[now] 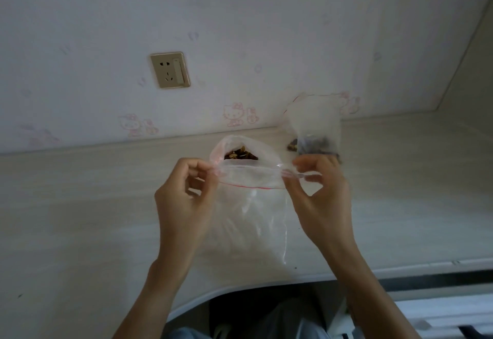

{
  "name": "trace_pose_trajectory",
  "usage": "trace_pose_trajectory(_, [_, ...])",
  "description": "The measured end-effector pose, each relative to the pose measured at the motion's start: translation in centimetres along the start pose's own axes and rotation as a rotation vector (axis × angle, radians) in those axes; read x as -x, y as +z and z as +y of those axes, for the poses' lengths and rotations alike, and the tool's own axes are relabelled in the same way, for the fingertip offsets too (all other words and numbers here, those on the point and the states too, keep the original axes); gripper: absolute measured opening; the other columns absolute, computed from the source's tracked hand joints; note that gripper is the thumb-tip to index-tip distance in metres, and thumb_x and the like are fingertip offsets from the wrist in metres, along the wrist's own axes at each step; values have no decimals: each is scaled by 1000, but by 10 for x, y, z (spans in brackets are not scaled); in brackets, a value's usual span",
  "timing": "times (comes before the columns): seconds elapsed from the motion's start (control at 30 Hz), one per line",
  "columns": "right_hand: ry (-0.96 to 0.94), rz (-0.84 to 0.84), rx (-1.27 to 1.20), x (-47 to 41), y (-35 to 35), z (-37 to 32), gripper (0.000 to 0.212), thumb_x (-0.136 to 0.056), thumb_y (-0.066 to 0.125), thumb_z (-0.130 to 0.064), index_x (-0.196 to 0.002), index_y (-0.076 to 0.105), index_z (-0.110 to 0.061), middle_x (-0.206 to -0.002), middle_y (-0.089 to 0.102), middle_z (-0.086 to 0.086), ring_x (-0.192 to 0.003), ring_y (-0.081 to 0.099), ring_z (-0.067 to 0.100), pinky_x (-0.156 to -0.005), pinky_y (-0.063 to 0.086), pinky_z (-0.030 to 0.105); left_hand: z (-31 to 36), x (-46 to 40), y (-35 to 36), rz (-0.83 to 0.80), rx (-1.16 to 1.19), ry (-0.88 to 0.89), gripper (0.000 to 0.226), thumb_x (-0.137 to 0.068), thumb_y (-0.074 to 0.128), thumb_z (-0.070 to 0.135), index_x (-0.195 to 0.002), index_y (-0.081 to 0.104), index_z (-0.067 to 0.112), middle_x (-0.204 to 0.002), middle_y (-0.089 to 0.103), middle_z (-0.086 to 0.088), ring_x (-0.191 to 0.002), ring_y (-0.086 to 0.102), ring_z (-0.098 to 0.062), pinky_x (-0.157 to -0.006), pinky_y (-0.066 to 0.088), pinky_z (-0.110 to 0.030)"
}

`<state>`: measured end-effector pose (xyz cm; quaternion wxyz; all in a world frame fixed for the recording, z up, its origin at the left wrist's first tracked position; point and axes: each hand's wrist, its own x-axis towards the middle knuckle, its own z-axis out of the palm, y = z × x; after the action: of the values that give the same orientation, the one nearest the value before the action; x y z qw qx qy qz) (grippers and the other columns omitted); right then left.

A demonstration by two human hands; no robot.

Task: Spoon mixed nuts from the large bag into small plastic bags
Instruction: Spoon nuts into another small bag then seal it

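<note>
I hold a small clear zip bag (250, 213) with a red seal line above the desk. My left hand (184, 199) pinches its top left corner and my right hand (320, 194) pinches its top right corner. The bag hangs limp below my fingers and looks empty. Just behind it an open bag of mixed nuts (240, 155) shows brown and yellow pieces through its mouth. Further right stands another small clear bag (314, 125) with dark nuts in its bottom. No spoon is visible.
The pale wood-grain desk (80, 205) runs to a wall with cartoon-cat wallpaper and a socket (170, 70). The desk's front edge curves around my lap (266, 317). A side panel rises at the far right.
</note>
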<state>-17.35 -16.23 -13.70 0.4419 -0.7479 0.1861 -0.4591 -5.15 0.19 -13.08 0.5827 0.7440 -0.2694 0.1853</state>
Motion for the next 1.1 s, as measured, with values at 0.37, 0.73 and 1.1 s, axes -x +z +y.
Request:
trace_pose_trajectory(0.37, [690, -169, -820, 9, -6, -13, 17, -89, 72, -10, -100, 69, 3, -90, 74, 20, -89, 77, 34, -74, 63, 36, 11, 6, -11, -282, 919, -815, 14, -82, 74, 15, -91, 80, 5, -98, 78, -18, -90, 78, -19, -72, 62, -25])
trace_pose_trajectory(0.73, [860, -255, -1170, 4, 8, -17, 27, -87, 58, -12, -61, 64, -6, -63, 51, 9, -56, 60, 20, -66, 60, 33, 7, 5, 0, -438, 1063, -1015, 9, -82, 70, 17, -77, 69, 9, -65, 49, 1, -59, 55, -12, -56, 51, -28])
trace_pose_trajectory(1.1, [593, -425, -1003, 3, 3, -4, 15, -82, 67, -11, -90, 62, 1, -106, 67, 20, -108, 65, 31, -97, 53, 38, 1, 5, 0, -583, 1101, -788, 26, -65, 80, 12, -88, 70, 4, -99, 67, -13, -94, 67, -22, -84, 59, -34])
